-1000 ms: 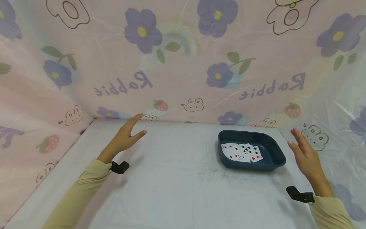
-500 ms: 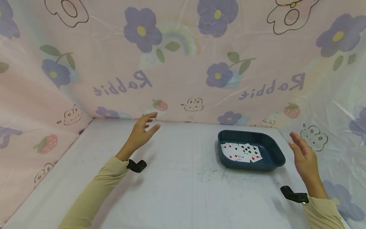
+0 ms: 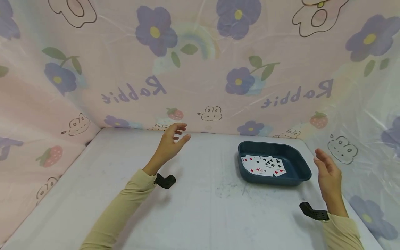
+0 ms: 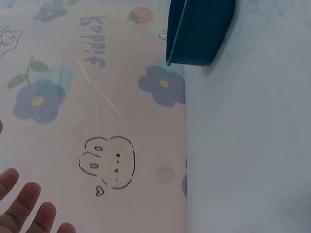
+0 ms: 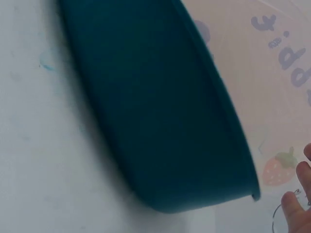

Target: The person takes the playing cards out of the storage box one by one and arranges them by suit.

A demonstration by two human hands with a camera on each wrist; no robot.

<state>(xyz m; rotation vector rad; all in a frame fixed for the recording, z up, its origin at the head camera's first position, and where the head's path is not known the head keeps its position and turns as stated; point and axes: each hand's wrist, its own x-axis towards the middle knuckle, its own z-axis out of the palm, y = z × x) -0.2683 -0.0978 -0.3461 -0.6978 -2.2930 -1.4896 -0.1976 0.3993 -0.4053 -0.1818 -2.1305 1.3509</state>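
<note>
A dark teal plastic tub stands on the right part of the white table, and several playing cards lie face up in its left side. My left hand hovers over the table, well left of the tub, its fingers loosely bent and holding nothing. To the right of the tub, my right hand is raised with relaxed fingers and holds nothing. In the right wrist view the tub's outer wall fills the middle, with a few fingertips at the lower right edge.
The white table has faint dark smudges in front of the tub. A pink printed sheet with flowers and rabbits rises behind it and along both sides. Each wrist wears a black strap-on camera.
My left hand has moved right across the table toward the tub, its fingers bending a little more. My right hand has shifted slightly left and down. The tub and cards stay put.
</note>
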